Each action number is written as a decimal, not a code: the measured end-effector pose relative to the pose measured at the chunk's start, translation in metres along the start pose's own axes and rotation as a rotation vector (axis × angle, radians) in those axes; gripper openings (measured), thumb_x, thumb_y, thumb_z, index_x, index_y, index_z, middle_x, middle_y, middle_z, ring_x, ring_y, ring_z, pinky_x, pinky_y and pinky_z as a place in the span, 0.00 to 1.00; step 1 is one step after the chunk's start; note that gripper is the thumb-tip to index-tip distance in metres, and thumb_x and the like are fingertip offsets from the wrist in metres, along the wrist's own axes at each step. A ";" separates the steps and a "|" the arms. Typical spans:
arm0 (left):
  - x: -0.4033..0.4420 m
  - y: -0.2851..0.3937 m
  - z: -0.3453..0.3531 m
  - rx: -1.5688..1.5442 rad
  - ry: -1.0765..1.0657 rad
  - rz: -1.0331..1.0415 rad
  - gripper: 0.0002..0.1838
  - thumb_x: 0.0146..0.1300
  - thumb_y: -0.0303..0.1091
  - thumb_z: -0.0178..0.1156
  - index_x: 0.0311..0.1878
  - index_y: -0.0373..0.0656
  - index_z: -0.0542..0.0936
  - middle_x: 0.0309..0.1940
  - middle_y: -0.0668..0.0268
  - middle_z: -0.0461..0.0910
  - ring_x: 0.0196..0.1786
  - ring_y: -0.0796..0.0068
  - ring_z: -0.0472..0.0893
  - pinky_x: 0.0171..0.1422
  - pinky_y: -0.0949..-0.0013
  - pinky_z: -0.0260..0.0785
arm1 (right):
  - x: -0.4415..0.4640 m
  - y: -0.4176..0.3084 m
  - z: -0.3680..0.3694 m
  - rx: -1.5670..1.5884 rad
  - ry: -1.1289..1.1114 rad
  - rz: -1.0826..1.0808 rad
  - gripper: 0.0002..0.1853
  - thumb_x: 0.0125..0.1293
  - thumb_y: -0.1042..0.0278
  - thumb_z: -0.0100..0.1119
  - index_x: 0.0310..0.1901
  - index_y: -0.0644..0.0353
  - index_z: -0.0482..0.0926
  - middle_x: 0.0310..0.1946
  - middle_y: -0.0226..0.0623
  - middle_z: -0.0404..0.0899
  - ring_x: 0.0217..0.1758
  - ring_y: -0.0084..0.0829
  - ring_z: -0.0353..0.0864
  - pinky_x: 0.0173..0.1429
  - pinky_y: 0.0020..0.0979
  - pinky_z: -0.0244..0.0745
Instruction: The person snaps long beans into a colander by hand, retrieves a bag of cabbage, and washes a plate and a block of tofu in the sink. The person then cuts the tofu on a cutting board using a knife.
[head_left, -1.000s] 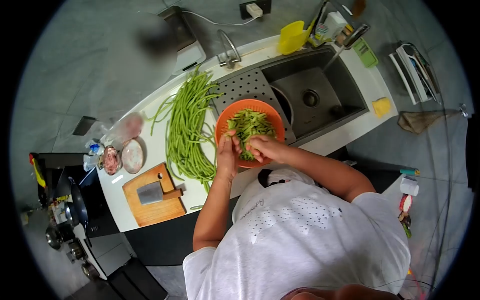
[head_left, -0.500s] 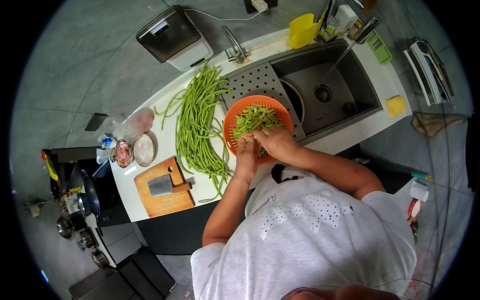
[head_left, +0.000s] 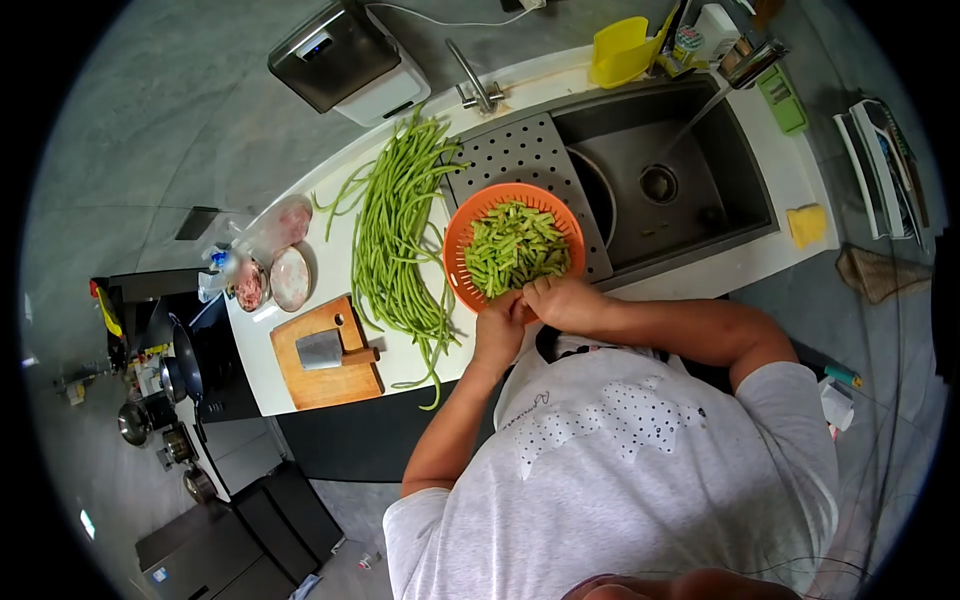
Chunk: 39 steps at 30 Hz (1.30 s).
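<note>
An orange colander (head_left: 452, 262) sits by the sink, filled with short pieces of green bean (head_left: 515, 248). At its near rim my left hand (head_left: 500, 332) and my right hand (head_left: 566, 304) meet, both closed with fingertips pinched together. Whatever lies between the fingers is hidden by them. To the left, a large heap of long green beans (head_left: 398, 235) spreads over the white counter, some ends hanging over the front edge.
A cleaver (head_left: 320, 350) lies on a wooden cutting board (head_left: 350, 388). Bowls of meat (head_left: 252, 288) stand behind it. Water runs from a faucet (head_left: 752, 66) into the sink (head_left: 735, 190). A perforated drain board (head_left: 508, 150) lies beside the basin; a yellow sponge (head_left: 806, 226) rests at right.
Both hands have drawn back from over the bean pieces to the colander's near rim, uncovering more of the pieces. The camera view has shifted slightly.
</note>
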<state>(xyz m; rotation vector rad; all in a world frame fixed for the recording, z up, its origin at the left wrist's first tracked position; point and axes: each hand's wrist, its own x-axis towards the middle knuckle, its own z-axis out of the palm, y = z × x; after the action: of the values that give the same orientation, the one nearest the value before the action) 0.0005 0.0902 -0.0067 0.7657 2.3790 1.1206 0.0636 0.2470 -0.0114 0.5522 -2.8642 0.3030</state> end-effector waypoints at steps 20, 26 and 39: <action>0.012 -0.007 -0.010 0.431 0.341 0.183 0.21 0.48 0.30 0.69 0.48 0.41 0.81 0.55 0.57 0.72 0.55 0.55 0.71 0.60 0.57 0.63 | -0.115 0.163 -0.021 0.330 -0.224 0.597 0.15 0.58 0.75 0.50 0.45 0.58 0.81 0.34 0.49 0.81 0.37 0.46 0.82 0.43 0.40 0.76; 0.010 -0.011 -0.006 0.197 0.290 -0.004 0.09 0.55 0.24 0.62 0.41 0.39 0.81 0.45 0.57 0.78 0.50 0.57 0.77 0.56 0.63 0.69 | -0.173 0.375 -0.036 -0.164 -0.160 0.906 0.08 0.62 0.67 0.50 0.38 0.58 0.78 0.36 0.45 0.80 0.42 0.48 0.80 0.45 0.43 0.75; -0.019 -0.016 0.000 0.098 0.611 -0.220 0.21 0.65 0.31 0.56 0.61 0.40 0.69 0.53 0.57 0.71 0.51 0.63 0.73 0.52 0.66 0.68 | -0.143 0.413 -0.036 2.000 0.434 0.831 0.17 0.67 0.54 0.53 0.56 0.46 0.74 0.54 0.26 0.76 0.55 0.25 0.75 0.57 0.34 0.68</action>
<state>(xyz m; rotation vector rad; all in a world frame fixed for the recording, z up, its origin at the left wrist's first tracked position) 0.0105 0.0697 -0.0173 0.1827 2.9400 1.2840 0.0396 0.6800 -0.0779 -0.5422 -1.2267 2.7716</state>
